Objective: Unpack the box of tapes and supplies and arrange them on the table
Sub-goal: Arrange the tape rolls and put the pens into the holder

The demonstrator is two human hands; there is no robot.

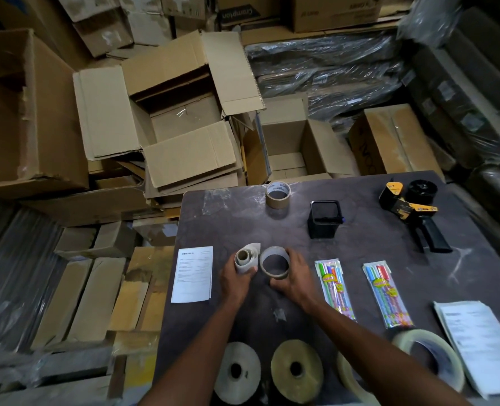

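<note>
1. Dark table (360,259): scuffed top, fills lower right of view; supplies spread over it.
2. Open cardboard box (181,124): off the table, beyond its far-left corner, flaps splayed, sits on flattened cartons w/ more boxes around.
3. Tape dispenser (412,212): black/yellow, far-right of table, handle pointing toward near-right.
4. Clear tape roll (430,358): big, near-right edge, partly behind right forearm. Just right of it, paper stack (483,344).
5. Two flat wide rolls at near edge: pale roll (237,370) on the left, yellowish roll (297,369) beside it, apart.
6. Printed sheet (192,273): flat at table's left edge, near left hand (234,281).
7. Two pen packs: left pack (335,288) and right pack (386,294), lying roughly parallel, right of the hands.
8. Black square holder (324,219): upright, mid-table, between dispenser & brown tape roll (277,194), which stands at far edge.
9. Right hand (294,281): fingers curled round thin tape ring (274,263), which rests on the table at centre.
10. Left hand: grips small label roll (244,259), loose end curling up; roll just beside the ring, touching or nearly so, can't tell.
</note>
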